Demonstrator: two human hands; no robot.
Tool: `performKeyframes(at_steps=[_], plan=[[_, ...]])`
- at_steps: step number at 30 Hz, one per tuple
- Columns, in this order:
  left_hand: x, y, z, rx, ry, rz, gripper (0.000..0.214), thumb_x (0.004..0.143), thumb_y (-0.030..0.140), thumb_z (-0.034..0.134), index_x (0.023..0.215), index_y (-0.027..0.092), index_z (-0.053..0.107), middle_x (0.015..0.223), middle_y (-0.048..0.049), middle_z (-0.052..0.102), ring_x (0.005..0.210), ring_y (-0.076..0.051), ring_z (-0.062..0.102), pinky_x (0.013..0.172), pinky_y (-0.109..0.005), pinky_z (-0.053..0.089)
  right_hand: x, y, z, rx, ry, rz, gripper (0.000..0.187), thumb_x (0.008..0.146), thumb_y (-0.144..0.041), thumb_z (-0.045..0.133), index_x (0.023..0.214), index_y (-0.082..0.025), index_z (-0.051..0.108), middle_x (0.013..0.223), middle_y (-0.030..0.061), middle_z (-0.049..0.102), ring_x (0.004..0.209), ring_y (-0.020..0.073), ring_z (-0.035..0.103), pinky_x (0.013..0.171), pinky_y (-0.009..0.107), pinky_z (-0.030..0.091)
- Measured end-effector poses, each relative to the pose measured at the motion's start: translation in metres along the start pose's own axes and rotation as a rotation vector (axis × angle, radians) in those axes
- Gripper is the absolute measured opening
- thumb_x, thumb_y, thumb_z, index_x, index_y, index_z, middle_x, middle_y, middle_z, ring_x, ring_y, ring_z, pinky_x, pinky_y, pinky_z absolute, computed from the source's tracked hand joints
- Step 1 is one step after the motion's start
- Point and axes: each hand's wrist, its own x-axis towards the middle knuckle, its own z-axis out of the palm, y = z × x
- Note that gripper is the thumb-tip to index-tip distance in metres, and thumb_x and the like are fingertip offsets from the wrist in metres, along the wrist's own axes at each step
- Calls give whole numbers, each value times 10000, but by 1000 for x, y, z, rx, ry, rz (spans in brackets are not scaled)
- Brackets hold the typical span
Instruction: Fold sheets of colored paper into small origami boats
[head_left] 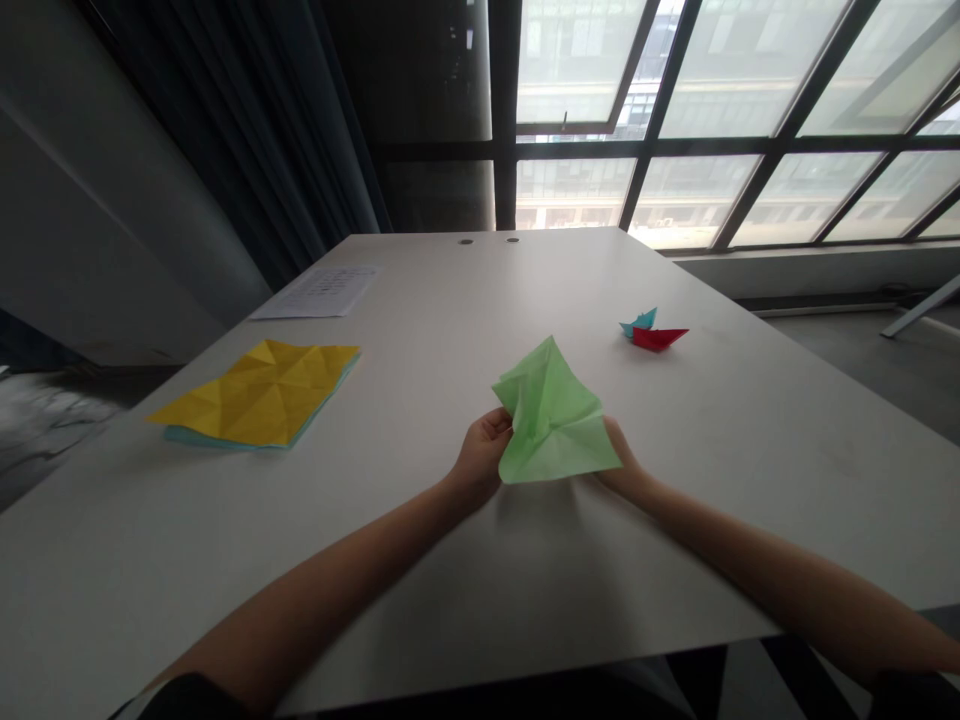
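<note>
A light green sheet of origami paper (559, 425), creased and partly folded, is held up just above the white table. At its left edge my left hand (484, 447) is closed, fingers curled in and gripping the paper. My right hand (619, 460) is at the right side, mostly behind the sheet. Its fingers are hidden by the paper, though it appears to support the sheet from behind. The paper's upper corner points away from me, and its lower edge hangs loose toward me.
Creased yellow paper (274, 390) lies over light blue paper (225, 440) on the left. A printed sheet (319, 292) is farther back. Two small folded paper boats, one red (660, 339) and one blue (641, 322), sit at the right. The white table (450, 640) ends near my body.
</note>
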Motion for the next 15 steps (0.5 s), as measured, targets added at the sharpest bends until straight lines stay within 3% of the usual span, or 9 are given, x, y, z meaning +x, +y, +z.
performKeyframes(at_steps=[7,12,15], plan=[[-1,0,3,-1,0,29,247,526,251,774,687,119,641,620,-38,652,564,-140,591,584,-262,481,-3,12,4,-137,-7,-1,60,645,-233,612,605,-191,628,618,18,665,676,211,623,585,299,496],[-2,0,-1,-41,-56,-1,303,587,265,731,852,151,638,809,-67,674,780,-197,614,696,-310,493,-1,17,6,-105,-6,-1,92,659,-166,546,662,-183,637,661,25,676,652,194,625,632,324,506],[-1,-2,-3,-40,-22,1,305,570,296,734,816,147,631,798,-69,665,761,-202,610,683,-312,496,2,21,4,-102,34,-48,98,648,-158,539,654,-189,632,693,33,680,689,206,626,658,341,505]])
